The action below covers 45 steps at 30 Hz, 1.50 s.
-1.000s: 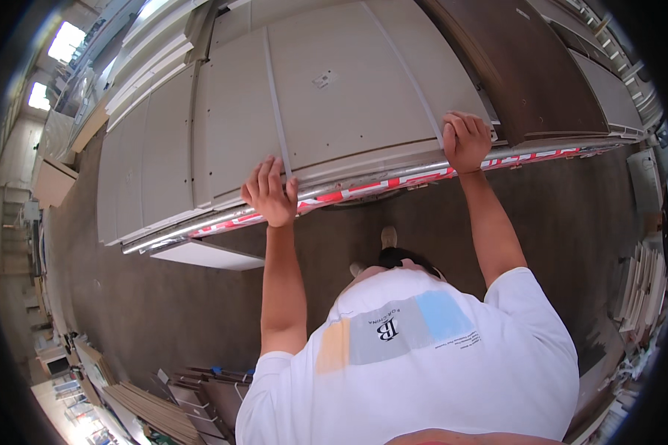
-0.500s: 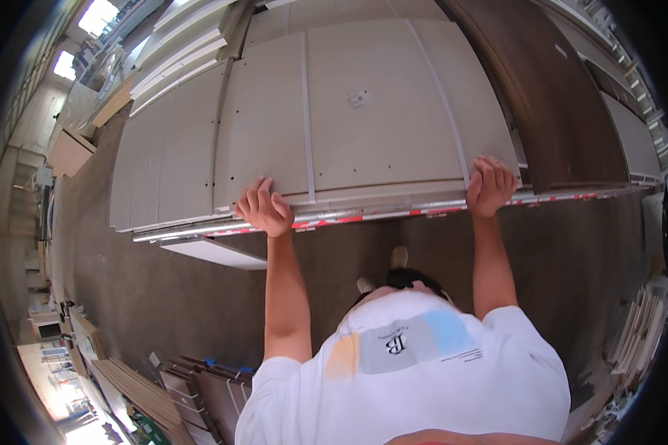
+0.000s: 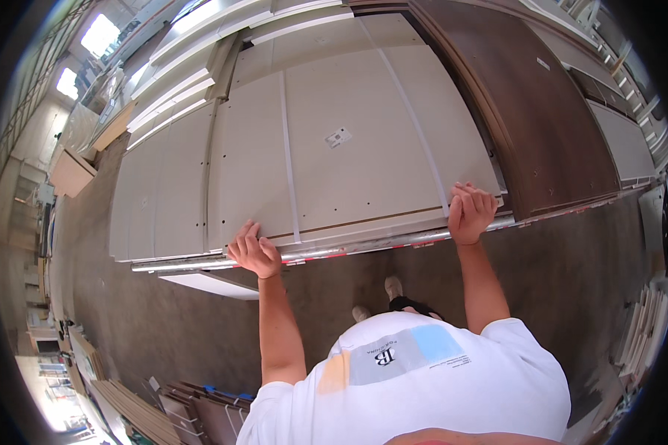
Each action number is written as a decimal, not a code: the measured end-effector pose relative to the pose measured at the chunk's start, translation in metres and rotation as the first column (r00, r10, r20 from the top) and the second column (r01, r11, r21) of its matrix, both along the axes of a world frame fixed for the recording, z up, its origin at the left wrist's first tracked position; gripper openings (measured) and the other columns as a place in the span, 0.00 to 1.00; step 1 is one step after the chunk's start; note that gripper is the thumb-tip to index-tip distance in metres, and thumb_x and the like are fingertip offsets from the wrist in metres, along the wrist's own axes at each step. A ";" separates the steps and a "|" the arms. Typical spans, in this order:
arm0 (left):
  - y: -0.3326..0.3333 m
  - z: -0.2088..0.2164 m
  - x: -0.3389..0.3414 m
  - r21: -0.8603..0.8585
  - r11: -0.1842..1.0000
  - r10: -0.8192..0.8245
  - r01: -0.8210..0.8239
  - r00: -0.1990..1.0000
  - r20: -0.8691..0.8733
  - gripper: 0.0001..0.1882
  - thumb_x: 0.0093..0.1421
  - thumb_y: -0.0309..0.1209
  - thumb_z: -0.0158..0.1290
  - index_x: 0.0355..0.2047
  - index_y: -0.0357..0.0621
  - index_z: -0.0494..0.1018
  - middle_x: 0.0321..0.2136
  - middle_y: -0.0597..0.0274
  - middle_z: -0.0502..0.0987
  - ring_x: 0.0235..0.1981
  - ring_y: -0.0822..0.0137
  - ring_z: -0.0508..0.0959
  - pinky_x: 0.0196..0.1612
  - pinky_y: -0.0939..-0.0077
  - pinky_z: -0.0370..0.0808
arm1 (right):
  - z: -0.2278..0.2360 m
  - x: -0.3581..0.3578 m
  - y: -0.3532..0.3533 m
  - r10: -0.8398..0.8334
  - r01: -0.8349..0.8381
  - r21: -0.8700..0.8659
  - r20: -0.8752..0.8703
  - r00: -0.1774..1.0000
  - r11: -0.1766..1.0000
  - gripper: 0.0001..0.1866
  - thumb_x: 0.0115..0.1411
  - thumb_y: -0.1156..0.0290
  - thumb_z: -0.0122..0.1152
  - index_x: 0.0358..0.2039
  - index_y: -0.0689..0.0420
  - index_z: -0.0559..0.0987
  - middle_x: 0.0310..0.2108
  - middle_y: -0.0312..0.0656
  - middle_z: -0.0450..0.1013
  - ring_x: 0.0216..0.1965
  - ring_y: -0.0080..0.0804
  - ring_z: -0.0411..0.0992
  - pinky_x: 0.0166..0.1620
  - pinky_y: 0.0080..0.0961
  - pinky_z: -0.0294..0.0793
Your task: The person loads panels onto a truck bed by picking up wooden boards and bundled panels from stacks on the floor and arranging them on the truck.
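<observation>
With twelve straight ahead of the person, the floor spreads from four round to nine, giving most of the room for moving. The stack of beige boards lies flat at twelve, its near edge just above a metal rail. Brown boards sit close by at two, leaving little side room there. A white panel juts from below the rail at ten, an edge to watch.

The step in hand looks like steadying or shifting the stack by its near edge; moving it would call for even effort from both hands. The left hand rests at the near left corner, fingers slightly apart over the edge. The right hand is at the near right corner, fingers close together and curled over; whether either clamps, I cannot tell. A white strap crosses the top at twelve.
</observation>
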<state>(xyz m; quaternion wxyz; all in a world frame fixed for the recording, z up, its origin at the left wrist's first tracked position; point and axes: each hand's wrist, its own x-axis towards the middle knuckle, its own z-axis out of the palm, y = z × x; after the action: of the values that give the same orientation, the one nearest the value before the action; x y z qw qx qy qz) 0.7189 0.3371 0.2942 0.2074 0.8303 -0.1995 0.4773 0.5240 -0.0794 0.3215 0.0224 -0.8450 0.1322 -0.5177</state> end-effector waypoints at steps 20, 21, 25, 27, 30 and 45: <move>0.007 0.010 -0.018 -0.071 0.997 0.000 -0.017 0.975 -0.223 0.12 0.61 0.29 0.51 0.46 0.45 0.75 0.51 0.56 0.78 0.52 0.49 0.74 0.60 0.53 0.66 | 0.009 -0.038 0.008 0.219 -0.233 -0.011 -0.301 0.928 0.972 0.31 0.50 0.40 0.74 0.47 0.48 0.81 0.51 0.30 0.79 0.57 0.38 0.73 0.57 0.42 0.66; 0.007 0.013 -0.031 -0.094 0.995 -0.036 0.016 0.977 -0.208 0.14 0.58 0.25 0.56 0.46 0.45 0.75 0.52 0.55 0.77 0.54 0.48 0.74 0.60 0.53 0.68 | 0.013 -0.040 0.013 0.255 -0.257 0.035 -0.303 0.918 0.966 0.28 0.51 0.45 0.75 0.46 0.49 0.81 0.51 0.32 0.79 0.56 0.39 0.73 0.58 0.43 0.65; -0.011 -0.012 -0.140 -0.155 0.988 -0.073 -0.008 0.860 -0.505 0.22 0.55 0.26 0.61 0.51 0.47 0.74 0.53 0.53 0.77 0.57 0.46 0.74 0.59 0.52 0.71 | 0.009 -0.051 0.032 0.489 -0.484 0.076 -0.204 0.848 0.872 0.16 0.57 0.62 0.71 0.44 0.55 0.82 0.50 0.40 0.80 0.54 0.45 0.74 0.59 0.46 0.66; 0.002 -0.063 -0.208 -0.163 0.987 -0.115 0.011 0.756 -0.645 0.21 0.57 0.31 0.60 0.52 0.48 0.75 0.50 0.52 0.78 0.55 0.45 0.75 0.58 0.51 0.73 | 0.007 -0.057 0.066 0.642 -0.633 0.115 -0.206 0.739 0.766 0.12 0.60 0.67 0.67 0.43 0.57 0.82 0.46 0.43 0.81 0.49 0.47 0.76 0.57 0.46 0.69; 0.041 -0.148 -0.338 -0.169 0.984 -0.145 -0.057 0.297 -0.944 0.19 0.62 0.40 0.56 0.51 0.48 0.77 0.46 0.49 0.80 0.51 0.44 0.78 0.53 0.50 0.75 | -0.006 -0.059 0.138 0.898 -0.815 0.387 -0.273 0.346 0.431 0.12 0.61 0.68 0.65 0.43 0.60 0.82 0.45 0.46 0.81 0.46 0.49 0.77 0.53 0.43 0.72; 0.209 -0.227 -0.872 0.220 0.036 -0.255 -0.975 -0.222 -0.941 0.20 0.62 0.45 0.50 0.46 0.46 0.82 0.46 0.50 0.83 0.51 0.50 0.81 0.54 0.56 0.77 | -0.225 -0.146 0.407 0.239 -0.432 0.852 -0.503 -0.831 0.295 0.28 0.66 0.53 0.62 0.60 0.58 0.76 0.56 0.51 0.76 0.56 0.45 0.75 0.59 0.33 0.72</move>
<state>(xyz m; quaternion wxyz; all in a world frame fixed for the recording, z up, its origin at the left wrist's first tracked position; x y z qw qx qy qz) -0.1528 0.5459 0.0674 0.3849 0.5963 0.6918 -0.1330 0.3776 0.3272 0.0961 0.1582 -0.7092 -0.4776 0.4940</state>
